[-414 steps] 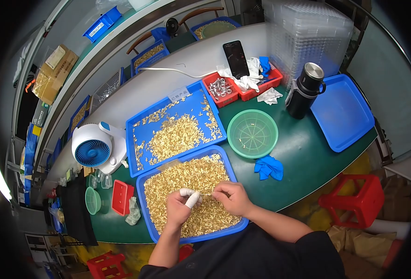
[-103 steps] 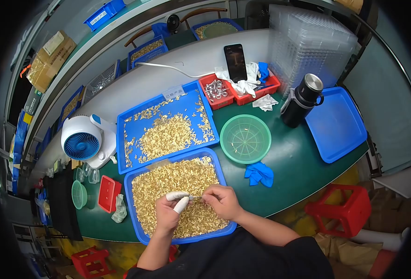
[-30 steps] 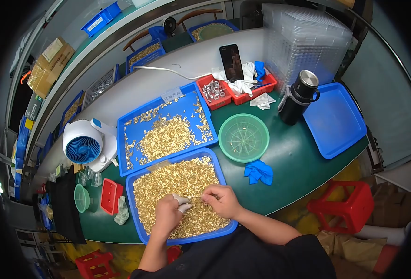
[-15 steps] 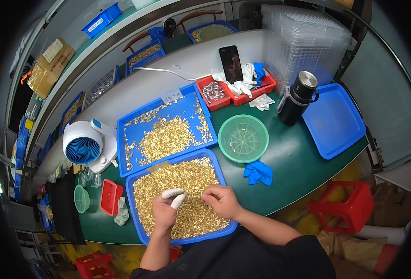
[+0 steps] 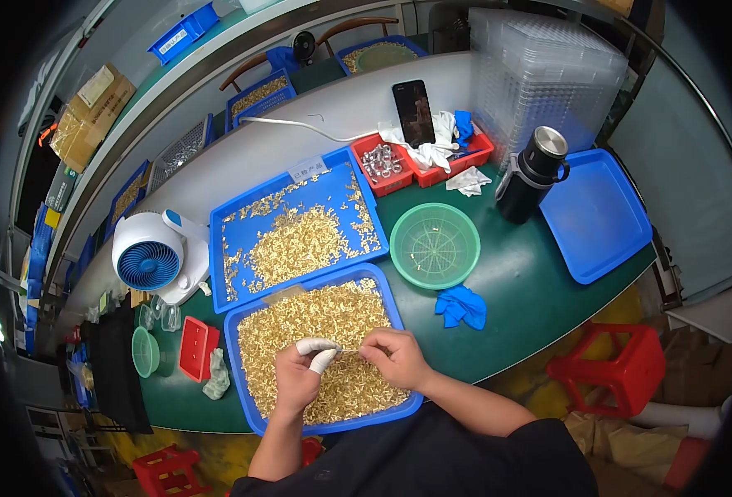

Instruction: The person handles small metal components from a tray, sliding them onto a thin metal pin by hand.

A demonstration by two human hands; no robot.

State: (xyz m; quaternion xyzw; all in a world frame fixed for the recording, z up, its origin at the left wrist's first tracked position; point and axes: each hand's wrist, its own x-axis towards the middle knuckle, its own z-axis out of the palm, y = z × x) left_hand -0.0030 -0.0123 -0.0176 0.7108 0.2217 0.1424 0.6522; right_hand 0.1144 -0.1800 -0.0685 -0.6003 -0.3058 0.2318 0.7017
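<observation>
My left hand (image 5: pixel 301 370) is over the near blue tray (image 5: pixel 393 302), with white covers on its thumb and forefinger. Those two fingertips come close together at one end of a thin, pale, needle-like piece (image 5: pixel 349 350). At the other end, my right hand (image 5: pixel 392 356) is closed in a pinch on it; its exact kind is too small to make out. Below both hands, a thick layer of small gold-coloured metal parts (image 5: pixel 300 315) fills the tray. Beyond it, a larger blue tray (image 5: pixel 246 217) holds a looser heap of similar parts (image 5: pixel 297 242).
Right of the trays are a green mesh basket (image 5: pixel 435 246) with a few small pieces, a crumpled blue glove (image 5: pixel 461 306), a black flask (image 5: pixel 525 182) and another blue tray (image 5: pixel 595 215). A phone (image 5: pixel 413 113) leans by red bins (image 5: pixel 449 173). A white fan (image 5: pixel 152 257) stands left.
The left thumb and forefinger have drawn together and shifted slightly right, towards the right hand's fingertips. The right hand stays nearly in place.
</observation>
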